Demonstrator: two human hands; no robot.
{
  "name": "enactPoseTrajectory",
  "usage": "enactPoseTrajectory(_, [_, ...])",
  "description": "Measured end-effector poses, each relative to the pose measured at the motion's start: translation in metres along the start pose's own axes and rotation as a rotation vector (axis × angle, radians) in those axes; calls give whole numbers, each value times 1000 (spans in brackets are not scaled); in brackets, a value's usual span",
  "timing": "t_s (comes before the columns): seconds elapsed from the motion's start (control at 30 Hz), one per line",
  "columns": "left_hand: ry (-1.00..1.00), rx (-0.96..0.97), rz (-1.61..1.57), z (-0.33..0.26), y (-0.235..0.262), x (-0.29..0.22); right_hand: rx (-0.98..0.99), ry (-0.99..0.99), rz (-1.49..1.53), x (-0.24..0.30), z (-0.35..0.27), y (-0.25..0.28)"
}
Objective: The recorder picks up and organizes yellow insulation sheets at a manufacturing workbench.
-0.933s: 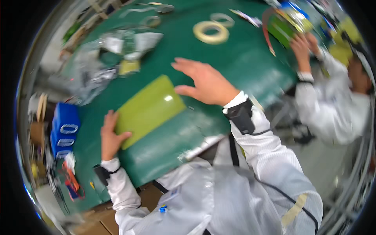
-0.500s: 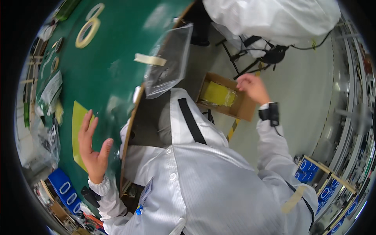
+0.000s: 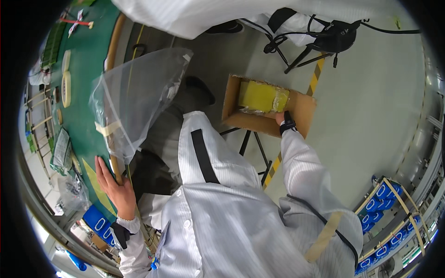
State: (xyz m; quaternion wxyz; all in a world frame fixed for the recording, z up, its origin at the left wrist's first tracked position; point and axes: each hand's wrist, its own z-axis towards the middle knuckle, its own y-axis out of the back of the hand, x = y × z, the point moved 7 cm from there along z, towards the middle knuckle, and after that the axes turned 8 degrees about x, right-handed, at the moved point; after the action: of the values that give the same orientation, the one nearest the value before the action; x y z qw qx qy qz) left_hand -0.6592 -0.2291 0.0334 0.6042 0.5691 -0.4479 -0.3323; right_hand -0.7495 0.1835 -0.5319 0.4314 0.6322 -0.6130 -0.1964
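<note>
The right hand (image 3: 279,118) reaches down into an open cardboard box (image 3: 303,110) on the grey floor (image 3: 371,102); its fingers are hidden behind the box wall, so whether they grip anything cannot be determined. Inside the box, just beside that hand, lies a yellow-green block wrapped in clear film (image 3: 262,96). The left hand (image 3: 113,185) rests flat, fingers spread, on the edge of the green table (image 3: 85,88), partly over a yellow-green sheet (image 3: 96,184). A clear plastic bag (image 3: 134,97) (sealed with a strip of tan tape) hangs over the table edge above that hand. Blue containers (image 3: 98,223) sit below the table near the left wrist.
</note>
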Motion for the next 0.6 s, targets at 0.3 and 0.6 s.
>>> enactPoseTrajectory(0.3, [-10,62,-107,4,1,-3,-138,-305,645,-64,88,-6])
enactPoseTrajectory(0.6, [13,31,-109,3,-7,14,184,-205,697,-74,141,-97])
